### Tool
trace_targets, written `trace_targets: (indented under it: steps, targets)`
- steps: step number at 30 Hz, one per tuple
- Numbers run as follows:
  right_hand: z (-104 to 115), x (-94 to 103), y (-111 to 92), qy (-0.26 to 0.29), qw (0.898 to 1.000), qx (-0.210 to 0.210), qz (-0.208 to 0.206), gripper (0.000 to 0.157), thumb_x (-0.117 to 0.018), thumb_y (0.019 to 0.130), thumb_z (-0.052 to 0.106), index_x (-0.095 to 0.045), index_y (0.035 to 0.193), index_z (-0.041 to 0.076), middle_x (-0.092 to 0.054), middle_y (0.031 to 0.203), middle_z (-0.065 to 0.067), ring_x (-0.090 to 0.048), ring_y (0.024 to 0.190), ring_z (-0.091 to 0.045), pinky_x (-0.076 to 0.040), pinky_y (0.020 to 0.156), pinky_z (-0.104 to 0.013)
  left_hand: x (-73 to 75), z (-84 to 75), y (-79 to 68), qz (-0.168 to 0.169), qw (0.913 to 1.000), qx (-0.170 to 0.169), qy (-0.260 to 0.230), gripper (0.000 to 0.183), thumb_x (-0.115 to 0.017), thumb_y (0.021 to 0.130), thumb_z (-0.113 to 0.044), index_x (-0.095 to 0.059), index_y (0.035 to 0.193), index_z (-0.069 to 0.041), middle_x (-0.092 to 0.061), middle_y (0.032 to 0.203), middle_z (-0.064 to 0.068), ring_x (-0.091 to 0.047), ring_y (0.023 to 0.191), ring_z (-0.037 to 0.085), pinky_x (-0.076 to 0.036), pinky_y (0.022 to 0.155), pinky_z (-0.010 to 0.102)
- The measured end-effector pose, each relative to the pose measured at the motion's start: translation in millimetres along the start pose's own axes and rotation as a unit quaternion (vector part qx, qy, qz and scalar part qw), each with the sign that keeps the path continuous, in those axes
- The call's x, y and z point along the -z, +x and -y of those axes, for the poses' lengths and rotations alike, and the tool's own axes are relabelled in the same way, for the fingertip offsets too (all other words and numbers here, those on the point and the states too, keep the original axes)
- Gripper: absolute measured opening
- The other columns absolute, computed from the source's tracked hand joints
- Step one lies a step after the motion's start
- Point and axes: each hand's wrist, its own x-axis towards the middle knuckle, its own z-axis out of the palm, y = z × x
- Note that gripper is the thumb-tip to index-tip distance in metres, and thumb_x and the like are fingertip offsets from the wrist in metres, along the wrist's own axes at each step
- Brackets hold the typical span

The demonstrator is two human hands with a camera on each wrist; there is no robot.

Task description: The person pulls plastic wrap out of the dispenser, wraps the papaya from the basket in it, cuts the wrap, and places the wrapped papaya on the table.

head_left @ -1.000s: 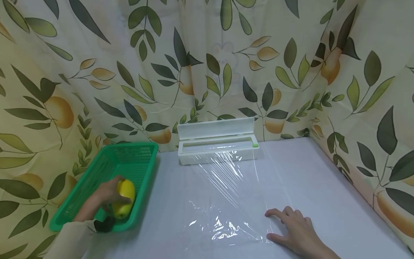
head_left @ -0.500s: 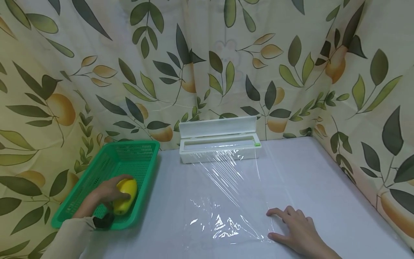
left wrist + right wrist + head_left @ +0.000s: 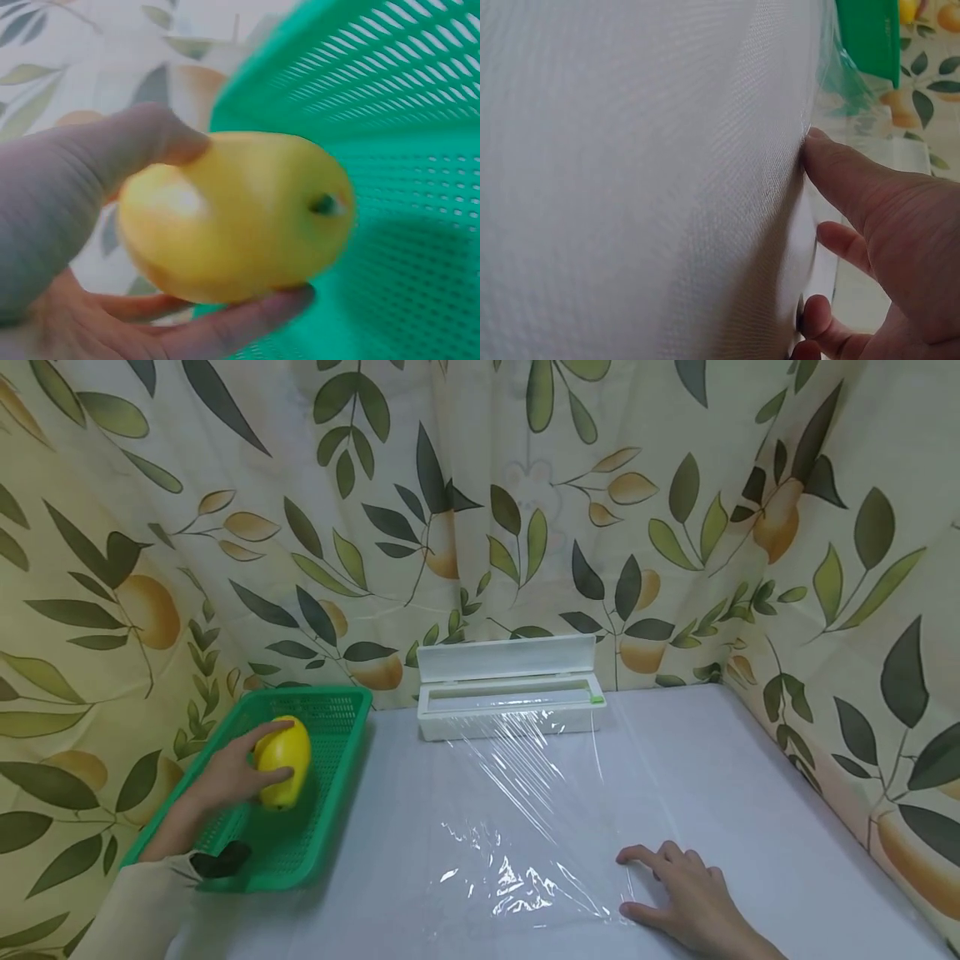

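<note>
My left hand (image 3: 228, 768) grips a smooth, oblong yellow fruit (image 3: 288, 764) over the green basket (image 3: 322, 860). In the left wrist view the thumb lies across the top of the fruit (image 3: 255, 217) and the fingers support it below; a small dark spot marks one end. On the white cloth at the right, my right hand (image 3: 686, 893) touches the corner of a clear sheet of cling film (image 3: 517, 860) with spread thumb and forefinger. The film runs back to a white dispenser box (image 3: 510, 722) whose lid stands raised.
A small green slider (image 3: 596, 699) sits at the dispenser's right end. Leaf-and-fruit patterned curtain (image 3: 480, 527) walls the table at the back and both sides. White cloth (image 3: 675, 735) covers the tabletop.
The left hand has lifted the yellow fruit from the near end of the basket, up and away from its floor. The right hand keeps its place at the film's corner.
</note>
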Motion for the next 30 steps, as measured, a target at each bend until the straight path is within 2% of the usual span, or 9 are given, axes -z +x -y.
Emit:
trace_targets:
  steps: [2,4,7,10,12,16,21,25,30]
  targets:
    - [-0.1,-0.3,-0.5,0.000,1.000,0.000,-0.001,0.066,-0.088,0.068,0.056,-0.064,0.125,0.034,-0.043,0.085,0.003,-0.038,0.077,-0.017,-0.028,0.066,-0.038,6.0,-5.3,1.3,-0.031,0.9991,-0.026,-0.015,0.075,-0.078,0.092,-0.015,-0.039,0.156,-0.008,-0.042,0.142,0.037,-0.064,0.083,0.034,-0.057,0.057,0.034]
    - [-0.3,-0.5,-1.0,0.000,1.000,0.001,-0.003,0.066,-0.088,0.068,0.056,-0.064,0.125,0.034,-0.044,0.085,0.003,-0.039,0.077,-0.017,-0.028,0.066,-0.038,11.3,-11.7,2.0,-0.061,0.9965,-0.054,-0.017,0.074,-0.078,0.092,-0.014,-0.040,0.155,-0.009,-0.040,0.146,0.037,-0.066,0.085,0.041,-0.055,0.058,0.031]
    - [-0.5,-0.5,-1.8,-0.003,1.000,0.002,-0.007,0.065,-0.088,0.068,0.057,-0.064,0.124,0.034,-0.044,0.085,0.003,-0.039,0.078,-0.017,-0.029,0.066,-0.038,16.4,-23.0,3.9,-0.095,0.9906,-0.095,-0.026,0.074,-0.079,0.091,-0.010,-0.042,0.155,-0.010,-0.037,0.153,0.033,-0.062,0.106,0.051,-0.054,0.068,0.023]
    - [-0.6,-0.7,-2.3,-0.004,1.000,-0.001,-0.007,0.066,-0.089,0.068,0.056,-0.064,0.124,0.034,-0.043,0.084,0.003,-0.039,0.078,-0.017,-0.029,0.066,-0.038,18.0,-35.4,7.6,-0.113,0.9845,-0.132,-0.025,0.075,-0.080,0.089,-0.010,-0.044,0.155,-0.014,-0.038,0.157,0.026,-0.053,0.122,0.050,-0.047,0.078,0.011]
    - [-0.5,-0.8,-2.6,-0.002,1.000,-0.005,-0.005,0.066,-0.089,0.067,0.056,-0.064,0.124,0.034,-0.043,0.084,0.003,-0.039,0.078,-0.018,-0.029,0.066,-0.038,16.7,-44.8,10.4,-0.113,0.9802,-0.158,-0.038,0.076,-0.081,0.088,-0.006,-0.044,0.155,-0.015,-0.039,0.157,0.023,-0.053,0.123,0.046,-0.046,0.081,0.008]
    - [0.2,-0.9,-2.9,0.003,1.000,-0.014,0.003,0.066,-0.090,0.067,0.055,-0.064,0.124,0.034,-0.044,0.083,0.003,-0.039,0.078,-0.018,-0.029,0.066,-0.038,8.3,-65.3,14.6,-0.088,0.9728,-0.200,-0.076,0.076,-0.078,0.088,-0.001,-0.045,0.154,-0.016,-0.038,0.157,0.021,-0.058,0.116,0.046,-0.056,0.074,0.017]
    - [1.2,-0.9,-1.8,0.000,1.000,-0.019,0.005,0.066,-0.090,0.067,0.055,-0.064,0.124,0.034,-0.044,0.084,0.002,-0.039,0.078,-0.018,-0.029,0.066,-0.039,-10.0,-93.6,22.0,-0.024,0.9673,-0.219,-0.125,0.075,-0.077,0.090,-0.002,-0.044,0.154,-0.022,-0.037,0.158,0.014,-0.062,0.113,0.048,-0.062,0.070,0.032]
    - [1.1,-0.9,-1.3,-0.003,1.000,-0.013,0.001,0.065,-0.088,0.068,0.058,-0.063,0.124,0.036,-0.045,0.086,0.003,-0.039,0.079,-0.018,-0.030,0.067,-0.038,-25.1,-115.6,31.9,0.012,0.9633,-0.233,-0.133,0.074,-0.077,0.088,-0.004,-0.046,0.152,-0.024,-0.041,0.155,0.010,-0.060,0.108,0.042,-0.062,0.070,0.034]
    - [0.7,0.1,-2.8,-0.004,1.000,-0.007,-0.003,0.064,-0.086,0.069,0.060,-0.063,0.124,0.037,-0.044,0.087,0.004,-0.038,0.079,-0.017,-0.030,0.067,-0.038,-49.9,-135.1,47.5,0.058,0.9562,-0.258,-0.124,0.072,-0.078,0.087,-0.008,-0.049,0.150,-0.024,-0.041,0.154,0.008,-0.056,0.109,0.036,-0.062,0.074,0.040]
